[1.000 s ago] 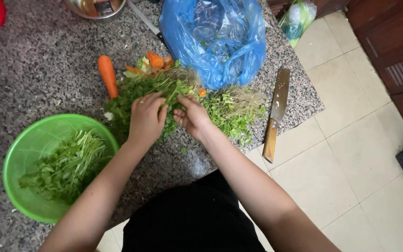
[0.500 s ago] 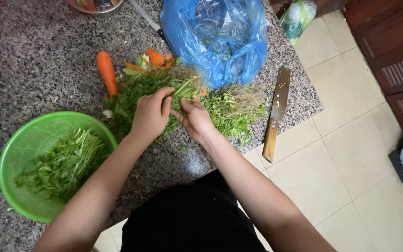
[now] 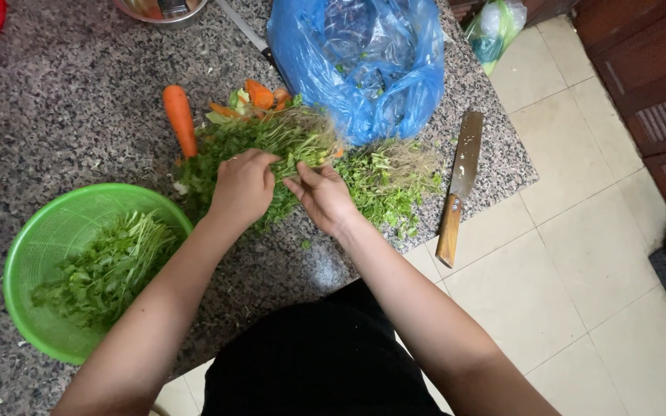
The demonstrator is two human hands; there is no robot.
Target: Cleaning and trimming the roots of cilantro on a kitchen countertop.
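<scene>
Both hands met over the herb pile on the desk | left hand clenched on a bunch, steadying it | right hand fingers pinched sprigs | green basket near, holding picked leaves

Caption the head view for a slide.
Both hands, left hand and right hand, sorting leafy herbs beside a green colander.

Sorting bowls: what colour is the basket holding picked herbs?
Bright green basket, clearest in the head view.

green herbs, orange carrot, blue bag, speckled grey counter
</scene>
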